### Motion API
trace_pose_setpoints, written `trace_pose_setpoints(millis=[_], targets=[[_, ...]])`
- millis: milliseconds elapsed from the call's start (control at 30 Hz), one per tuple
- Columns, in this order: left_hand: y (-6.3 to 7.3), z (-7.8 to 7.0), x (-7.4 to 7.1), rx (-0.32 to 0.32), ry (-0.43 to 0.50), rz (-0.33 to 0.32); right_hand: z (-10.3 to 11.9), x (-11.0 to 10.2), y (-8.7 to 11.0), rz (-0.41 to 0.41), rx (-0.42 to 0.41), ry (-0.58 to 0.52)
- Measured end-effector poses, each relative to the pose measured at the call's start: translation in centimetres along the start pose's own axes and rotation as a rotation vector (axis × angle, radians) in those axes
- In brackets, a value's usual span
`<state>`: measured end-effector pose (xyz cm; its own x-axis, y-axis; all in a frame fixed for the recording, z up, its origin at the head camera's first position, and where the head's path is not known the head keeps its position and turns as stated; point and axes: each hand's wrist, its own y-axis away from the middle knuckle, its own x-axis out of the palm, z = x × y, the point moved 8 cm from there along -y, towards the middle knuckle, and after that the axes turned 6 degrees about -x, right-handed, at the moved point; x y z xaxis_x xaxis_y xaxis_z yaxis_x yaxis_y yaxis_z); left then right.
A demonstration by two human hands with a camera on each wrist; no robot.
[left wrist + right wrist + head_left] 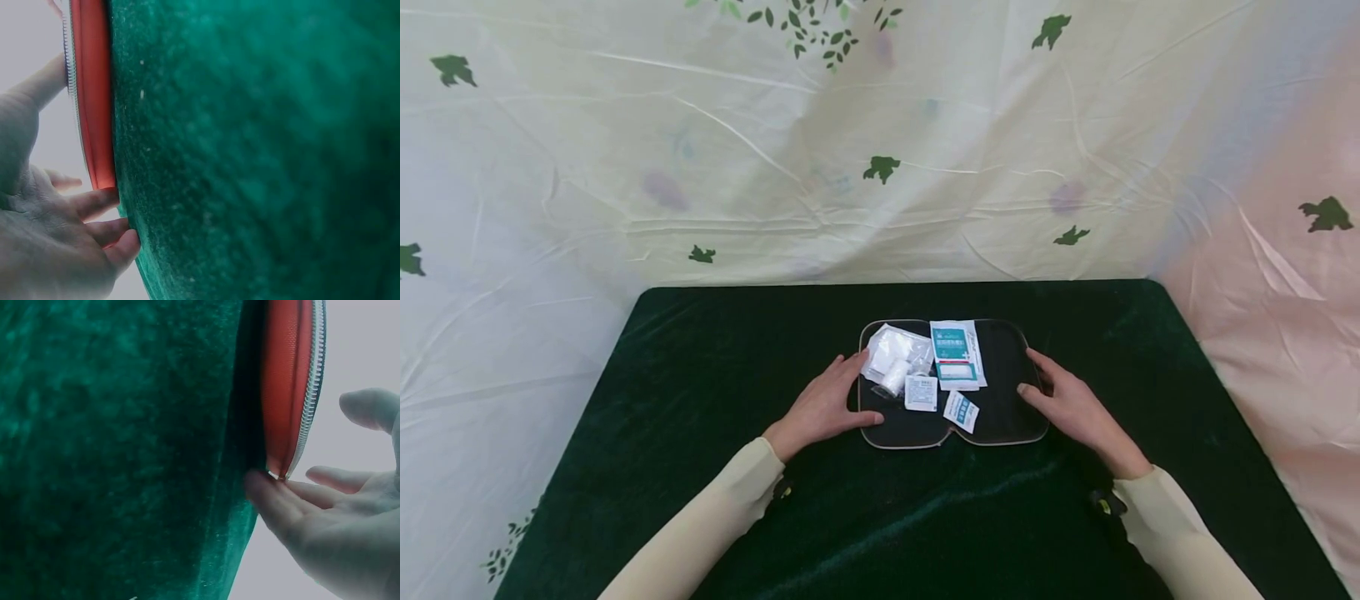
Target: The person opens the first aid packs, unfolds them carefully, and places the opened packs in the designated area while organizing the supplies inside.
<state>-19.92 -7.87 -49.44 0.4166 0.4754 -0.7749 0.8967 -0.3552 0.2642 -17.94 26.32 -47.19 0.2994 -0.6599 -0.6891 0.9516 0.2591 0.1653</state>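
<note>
A zip case (910, 432) lies spread flat on the green cloth, black inside with a red outer side (94, 94) and a metal zip. My left hand (826, 398) is at its left edge, thumb over the rim and fingers stretched along the side. At the right edge my right hand (1070, 405) has its fingertips against the case; its thumb (369, 407) stands apart from the zip in the right wrist view. Inside are clear-wrapped white items (895, 343), a white roll (895, 377), teal-and-white packets (953, 354), a square sachet (921, 393) and a tilted sachet (961, 412).
Dark green velvety cloth (737, 350) covers the table around the case. Pale curtains (850, 225) with green leaf and bird prints hang behind the table and along both sides.
</note>
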Motion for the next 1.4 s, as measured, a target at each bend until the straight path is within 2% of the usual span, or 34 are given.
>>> trace_pose_setpoints(millis=[100, 200, 333, 467, 633, 800, 1133, 1400], targets=[[-0.1, -0.1, 0.0, 0.000, -0.004, -0.002, 0.1, -0.3, 0.0, -0.027, 0.012, 0.025], [0.0, -0.1, 0.0, -0.001, 0.000, -0.003, 0.9, -0.9, 0.3, -0.107, 0.000, 0.054], [0.0, -0.1, 0.0, -0.012, 0.009, 0.001, 2.7, -1.4, 0.3, -0.227, -0.048, 0.058], [0.1, 0.0, 0.0, -0.015, 0.019, 0.002, 4.3, -0.8, -0.7, -0.272, -0.079, 0.042], [0.2, 0.2, 0.1, -0.016, 0.027, -0.002, 5.4, 0.5, -2.5, -0.270, -0.089, 0.008], [0.1, 0.2, 0.0, -0.023, 0.028, -0.003, 5.6, 1.8, -4.1, -0.237, -0.073, -0.001], [0.0, 0.1, 0.1, -0.024, 0.019, 0.004, 5.2, 3.3, -6.0, -0.175, -0.006, 0.115], [-0.1, 0.2, 0.2, -0.018, 0.021, -0.001, 5.1, 4.2, -6.8, -0.123, 0.029, 0.150]])
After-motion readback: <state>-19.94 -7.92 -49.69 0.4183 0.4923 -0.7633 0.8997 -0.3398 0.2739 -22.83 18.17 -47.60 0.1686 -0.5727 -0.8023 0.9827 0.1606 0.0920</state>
